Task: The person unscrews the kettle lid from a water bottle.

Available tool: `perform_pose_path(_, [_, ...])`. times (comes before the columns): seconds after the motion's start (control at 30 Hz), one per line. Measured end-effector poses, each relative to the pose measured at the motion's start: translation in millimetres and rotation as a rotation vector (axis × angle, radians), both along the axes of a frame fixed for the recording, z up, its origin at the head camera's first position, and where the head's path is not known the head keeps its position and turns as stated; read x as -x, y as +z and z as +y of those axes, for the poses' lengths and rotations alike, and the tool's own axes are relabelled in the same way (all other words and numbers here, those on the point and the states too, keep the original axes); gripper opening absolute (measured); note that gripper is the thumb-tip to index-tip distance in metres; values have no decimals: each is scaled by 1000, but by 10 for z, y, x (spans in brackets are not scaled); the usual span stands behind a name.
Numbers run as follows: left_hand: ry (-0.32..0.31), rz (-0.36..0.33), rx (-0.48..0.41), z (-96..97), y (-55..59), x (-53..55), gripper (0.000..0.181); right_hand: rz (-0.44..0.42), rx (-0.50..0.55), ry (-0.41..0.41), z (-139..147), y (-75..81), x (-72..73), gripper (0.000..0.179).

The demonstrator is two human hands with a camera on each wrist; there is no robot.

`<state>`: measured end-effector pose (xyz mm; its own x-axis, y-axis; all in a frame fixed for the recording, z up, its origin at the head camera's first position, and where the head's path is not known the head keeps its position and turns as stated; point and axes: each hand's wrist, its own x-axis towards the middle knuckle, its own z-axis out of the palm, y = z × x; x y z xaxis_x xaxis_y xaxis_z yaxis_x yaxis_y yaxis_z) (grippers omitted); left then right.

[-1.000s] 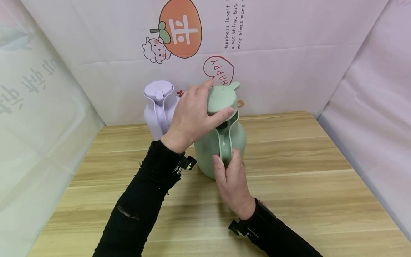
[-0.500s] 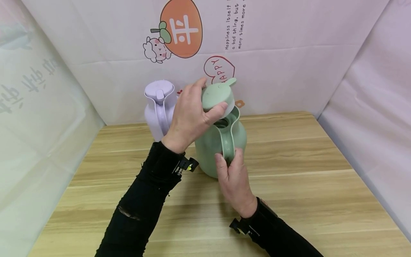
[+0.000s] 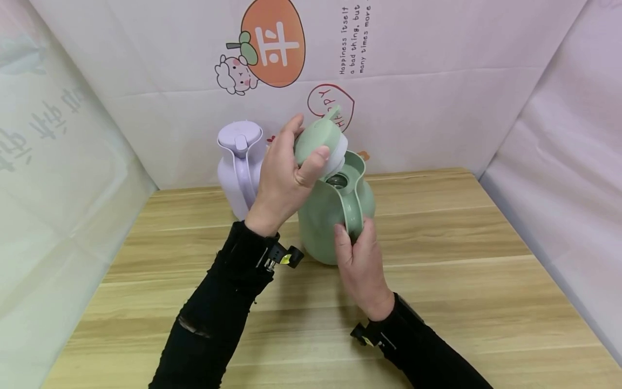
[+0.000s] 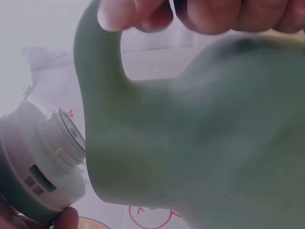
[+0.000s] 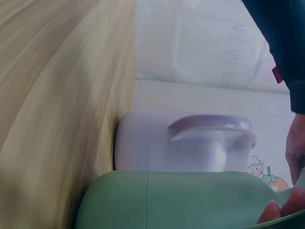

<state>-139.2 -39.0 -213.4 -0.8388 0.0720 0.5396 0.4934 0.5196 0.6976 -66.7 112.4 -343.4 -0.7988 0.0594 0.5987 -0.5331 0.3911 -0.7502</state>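
Note:
A green thermos jug (image 3: 318,229) stands on the wooden table, its round mouth (image 3: 337,181) uncovered. My left hand (image 3: 279,183) grips the jug's green lid (image 3: 315,141) between thumb and fingers, tilted just above the rim and to the left. In the left wrist view the white stopper (image 4: 64,136) under the lid faces the jug's neck. My right hand (image 3: 362,270) holds the jug's handle (image 3: 353,210) with the thumb on its left side; the fingertips show partly in the right wrist view.
A lilac thermos jug (image 3: 238,170) with its lid on stands behind and left of the green one, partly hidden by my left hand. White printed cloth (image 3: 413,108) hangs behind the table (image 3: 461,259) and at both sides.
My left hand has lifted the lid off the jug's mouth and tipped it leftward, baring its white underside. The right hand keeps the handle, shifted slightly up and right as the jug turned a little.

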Motion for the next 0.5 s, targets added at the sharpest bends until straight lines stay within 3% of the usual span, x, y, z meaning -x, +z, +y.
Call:
perform_pose_path(0.23, [-31, 3, -109, -10, -92, -31, 91, -34, 27, 0, 57, 23, 49, 34])
perform_pose_path(0.5, [-77, -45, -264, -18, -198, -40, 79, -71, 48, -35, 133, 20, 123, 37])
